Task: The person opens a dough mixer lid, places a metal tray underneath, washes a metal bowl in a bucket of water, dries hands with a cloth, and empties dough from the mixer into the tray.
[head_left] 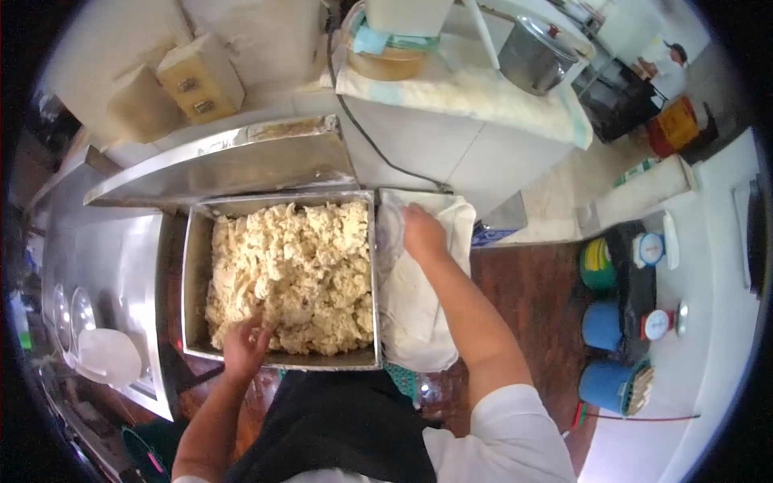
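L hand (245, 348), fingers apart, at dough (298, 262) in metal bin (196, 278); R hand (423, 232), finger state unclear, by clear item (390, 235) on cloth (415, 314) R of bin, prob. for quick reach.

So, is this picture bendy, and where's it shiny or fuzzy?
In the head view, yes: edges curve inside a round black border; in the head view, glare shines on the metal counter at left; in the head view, the faraway person looks fuzzy, the lumpy mix clearer.
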A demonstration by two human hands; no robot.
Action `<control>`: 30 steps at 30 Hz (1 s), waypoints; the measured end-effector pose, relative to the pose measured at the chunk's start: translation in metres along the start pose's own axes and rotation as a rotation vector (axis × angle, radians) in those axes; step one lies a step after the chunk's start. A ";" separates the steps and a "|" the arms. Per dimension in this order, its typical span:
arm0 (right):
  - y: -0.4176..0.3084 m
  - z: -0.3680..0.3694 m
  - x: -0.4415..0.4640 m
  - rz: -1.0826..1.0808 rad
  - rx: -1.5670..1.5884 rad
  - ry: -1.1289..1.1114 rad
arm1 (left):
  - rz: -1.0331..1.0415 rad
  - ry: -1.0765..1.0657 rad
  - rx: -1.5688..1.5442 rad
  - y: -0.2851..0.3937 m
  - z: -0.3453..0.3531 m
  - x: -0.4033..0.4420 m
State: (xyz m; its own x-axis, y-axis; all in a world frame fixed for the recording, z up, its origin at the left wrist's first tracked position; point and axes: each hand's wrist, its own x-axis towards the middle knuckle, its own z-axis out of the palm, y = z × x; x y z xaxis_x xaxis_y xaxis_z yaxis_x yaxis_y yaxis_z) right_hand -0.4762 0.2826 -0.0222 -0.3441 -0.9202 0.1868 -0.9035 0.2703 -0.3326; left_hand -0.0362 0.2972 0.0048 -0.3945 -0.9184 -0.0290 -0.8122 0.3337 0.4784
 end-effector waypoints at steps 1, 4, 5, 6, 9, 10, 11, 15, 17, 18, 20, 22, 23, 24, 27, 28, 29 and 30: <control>-0.002 -0.001 -0.002 -0.006 -0.067 -0.068 | -0.006 0.009 -0.029 0.006 -0.001 -0.003; -0.004 -0.002 -0.008 -0.023 -0.208 -0.222 | -0.014 0.035 -0.040 0.008 0.000 -0.009; -0.001 -0.002 -0.006 -0.026 -0.217 -0.233 | -0.006 0.046 0.007 0.005 0.003 -0.009; 0.001 -0.003 -0.002 -0.031 -0.227 -0.241 | 0.003 0.060 0.055 0.005 0.005 -0.008; 0.002 -0.004 0.012 0.078 -0.161 -0.200 | -0.060 -0.005 0.027 0.011 0.000 -0.006; 0.003 -0.003 0.013 0.109 -0.100 -0.178 | -0.061 -0.004 0.049 0.012 -0.001 -0.006; 0.004 -0.001 0.014 0.141 -0.040 -0.156 | -0.060 -0.002 0.071 0.012 0.000 -0.007; -0.008 -0.011 -0.006 0.126 0.114 -0.314 | -0.035 0.018 0.028 0.009 0.001 -0.005; -0.015 -0.002 -0.027 0.139 0.116 -0.378 | -0.017 0.019 0.031 0.006 0.002 -0.006; -0.019 -0.001 -0.035 0.150 0.115 -0.407 | -0.003 0.017 0.031 0.005 0.003 -0.006; -0.023 -0.002 -0.042 0.168 0.119 -0.373 | -0.023 -0.006 0.042 0.004 0.006 -0.006; -0.034 -0.006 -0.044 0.159 0.102 -0.350 | -0.050 -0.020 0.037 0.004 0.002 -0.005; -0.039 -0.009 -0.046 0.146 0.077 -0.347 | -0.064 -0.026 0.019 0.007 0.001 -0.006; -0.040 -0.013 -0.048 0.133 0.047 -0.341 | -0.077 -0.032 -0.003 0.010 0.000 -0.005; -0.030 0.002 -0.048 0.090 0.029 -0.308 | -0.033 -0.030 0.022 0.011 -0.002 -0.003; -0.028 0.007 -0.049 0.079 0.041 -0.296 | -0.046 -0.031 0.010 0.011 -0.002 -0.004; -0.024 0.010 -0.049 0.069 0.053 -0.283 | -0.058 -0.033 -0.003 0.011 -0.002 -0.005; -0.024 0.009 -0.048 0.061 0.064 -0.271 | -0.069 -0.036 -0.016 0.011 -0.001 -0.005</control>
State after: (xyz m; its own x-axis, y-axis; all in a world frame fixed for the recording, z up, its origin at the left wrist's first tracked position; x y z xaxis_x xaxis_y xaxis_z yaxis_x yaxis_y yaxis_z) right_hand -0.4353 0.3179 -0.0319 -0.3084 -0.9473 -0.0863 -0.8624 0.3167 -0.3950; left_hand -0.0425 0.3051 0.0113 -0.3530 -0.9309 -0.0942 -0.8313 0.2658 0.4882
